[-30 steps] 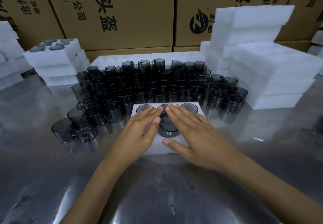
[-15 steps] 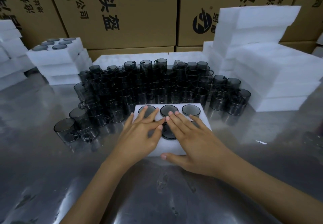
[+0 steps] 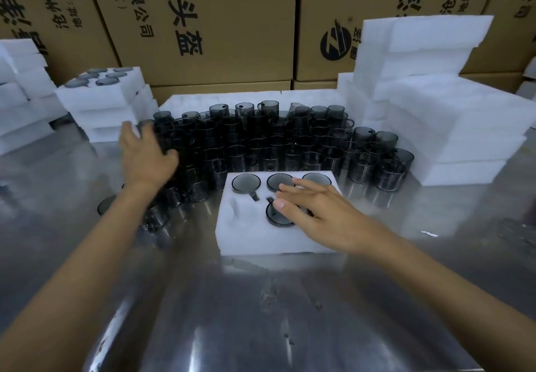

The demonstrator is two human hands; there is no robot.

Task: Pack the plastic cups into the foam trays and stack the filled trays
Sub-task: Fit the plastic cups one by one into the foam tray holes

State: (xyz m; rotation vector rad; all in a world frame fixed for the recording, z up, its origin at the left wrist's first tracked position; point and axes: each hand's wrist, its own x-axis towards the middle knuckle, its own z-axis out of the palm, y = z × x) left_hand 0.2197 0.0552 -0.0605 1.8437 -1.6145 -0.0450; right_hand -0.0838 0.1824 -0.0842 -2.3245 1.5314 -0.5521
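We pack smoky plastic cups into a foam tray on a steel table, and the tray is partly filled.

Nearest us, the foam tray (image 3: 261,241) lies on the steel table (image 3: 261,313). Our right hand (image 3: 316,212) rests on it with fingers straight and slightly spread, pressing a seated cup (image 3: 275,215) in the near row. Three more cups fill the far row, and the near-left pocket (image 3: 236,205) is empty; our hand hides the near-right one. Our left hand (image 3: 145,151), which half a second ago lay flat on the tray beside the right, now reaches into the crowd of loose cups (image 3: 275,145) behind it; we cannot tell whether it grips one. Farther left, a stack of filled trays (image 3: 104,102) shows finished work, while empty foam trays (image 3: 435,105) wait at the right. Many cups remain.
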